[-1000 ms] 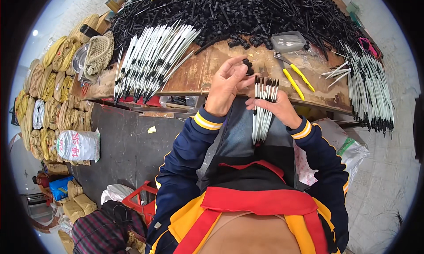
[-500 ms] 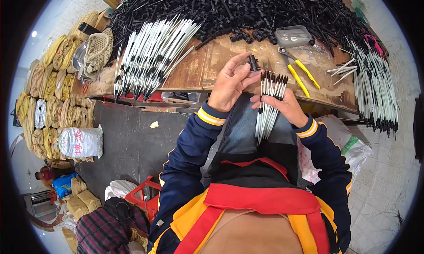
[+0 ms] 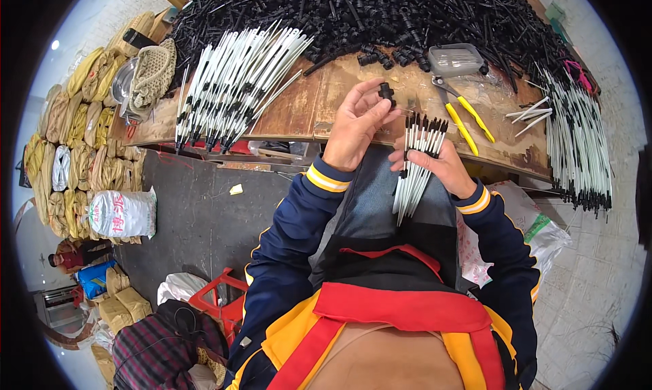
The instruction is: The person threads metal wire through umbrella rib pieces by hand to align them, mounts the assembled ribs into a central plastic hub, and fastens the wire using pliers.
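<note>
Between the fingertips of my left hand [image 3: 358, 122] is a small black plastic fitting [image 3: 386, 92], held over the table's near edge. My right hand [image 3: 445, 167] is closed around a fanned bundle of thin white rods with black tips [image 3: 413, 183]. Their black ends point away from me and the white ends hang down over my lap. A thin, needle-like piece shows between the two hands; I cannot make out which hand holds it. Yellow-handled pliers [image 3: 466, 115] lie open on the table just beyond my right hand.
A large heap of black plastic parts [image 3: 353, 16] covers the far side of the wooden table [image 3: 326, 95]. White rods are piled at left [image 3: 238, 84] and right [image 3: 577, 139]. A clear plastic box [image 3: 455, 59] sits behind the pliers. Wrapped bundles [image 3: 81, 132] are stacked left; a red stool [image 3: 221, 302] stands below.
The black fitting in my left fingers has turned and moved slightly up and left. My right hand keeps the rods almost in place. At the far left, a person has come further into view.
</note>
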### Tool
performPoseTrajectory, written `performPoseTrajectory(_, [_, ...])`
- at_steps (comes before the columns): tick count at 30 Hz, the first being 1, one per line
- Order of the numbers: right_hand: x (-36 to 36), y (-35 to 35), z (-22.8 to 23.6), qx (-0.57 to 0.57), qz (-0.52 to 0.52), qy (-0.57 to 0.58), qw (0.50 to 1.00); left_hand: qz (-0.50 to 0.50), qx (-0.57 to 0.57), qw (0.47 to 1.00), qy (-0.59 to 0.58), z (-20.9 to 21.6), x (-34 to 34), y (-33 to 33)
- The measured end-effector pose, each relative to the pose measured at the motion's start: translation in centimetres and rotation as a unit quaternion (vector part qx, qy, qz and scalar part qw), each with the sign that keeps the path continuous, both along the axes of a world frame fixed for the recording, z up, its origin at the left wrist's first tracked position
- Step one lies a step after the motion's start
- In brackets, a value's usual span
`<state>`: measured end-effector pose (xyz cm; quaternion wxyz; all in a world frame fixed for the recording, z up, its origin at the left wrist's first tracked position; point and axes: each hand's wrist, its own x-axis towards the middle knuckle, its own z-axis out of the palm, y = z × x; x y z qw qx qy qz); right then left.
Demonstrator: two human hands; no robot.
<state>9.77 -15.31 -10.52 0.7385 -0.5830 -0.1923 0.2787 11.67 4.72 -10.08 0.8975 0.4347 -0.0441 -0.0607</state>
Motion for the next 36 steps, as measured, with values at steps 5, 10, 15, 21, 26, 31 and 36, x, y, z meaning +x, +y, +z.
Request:
performPoseTrajectory(5, [0.2, 0.2, -0.1, 0.001, 0.000, 0.004, 1.000, -0.056, -0.064, 0.996, 0.025, -1.0, 0.4, 0.4])
performPoseTrajectory(10, [0.3, 0.0, -0.1, 0.014, -0.001, 0.002, 1.000, -0.082, -0.047, 0.995, 0.010, 0.0, 0.0, 0.0])
performPoseTrajectory(15, [0.2, 0.1, 0.1, -0.008, -0.007, 0.004, 1.000, -0.082, -0.069, 0.994, 0.017, -0.7, 0.3, 0.1])
performPoseTrajectory(21, [0.2, 0.1, 0.0, 0.004, -0.004, 0.012, 1.000, -0.078, -0.069, 0.994, 0.015, -0.4, 0.2, -0.1])
performPoseTrajectory(26, [0.3, 0.2, -0.1, 0.003, -0.001, 0.010, 1.000, -0.050, -0.060, 0.997, 0.010, -1.4, 0.5, 0.0])
performPoseTrajectory(31, [0.2, 0.1, -0.2, 0.006, -0.003, 0.012, 1.000, -0.075, -0.055, 0.996, 0.019, -0.8, 0.3, -0.1])
performPoseTrajectory(36, [0.1, 0.1, 0.1, 0.010, -0.002, 0.007, 1.000, -0.071, -0.062, 0.995, 0.019, -0.1, 0.1, -0.3])
